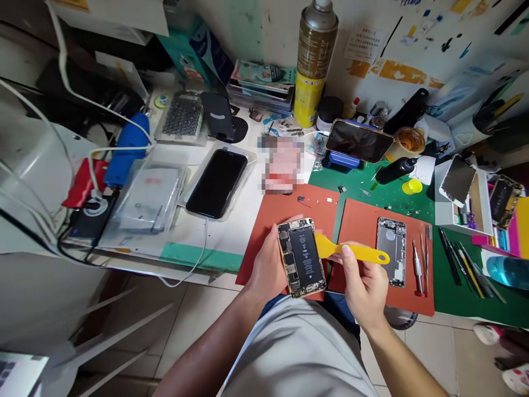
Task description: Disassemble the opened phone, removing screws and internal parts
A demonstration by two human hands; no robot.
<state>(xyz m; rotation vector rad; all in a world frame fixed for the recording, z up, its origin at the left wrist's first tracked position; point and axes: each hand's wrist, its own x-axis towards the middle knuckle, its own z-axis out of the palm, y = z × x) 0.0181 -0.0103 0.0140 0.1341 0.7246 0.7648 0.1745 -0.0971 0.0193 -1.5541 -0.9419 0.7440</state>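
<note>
My left hand [266, 264] grips an opened smartphone [303, 259] by its left side, with the black battery and circuit board facing up. In my right hand [366, 286] is a yellow plastic scraper [363, 253], held by the handle between thumb and fingers. Its wide blade meets the phone's right edge beside the battery; whether the tip sits under the battery I cannot tell. Right of that hand, a second bare phone housing [392, 251] lies on a red-brown mat [359, 220]. A screwdriver [418, 267] and tweezers [425, 259] lie beside it.
A black phone [217, 182] rests on plastic sleeves to the left. Behind the mats stand a spray can [316, 60] and a phone propped on a blue stand [359, 140]. Several slim tools [467, 262] and a white box [463, 193] are at right. A white cable [204, 248] hangs over the table edge.
</note>
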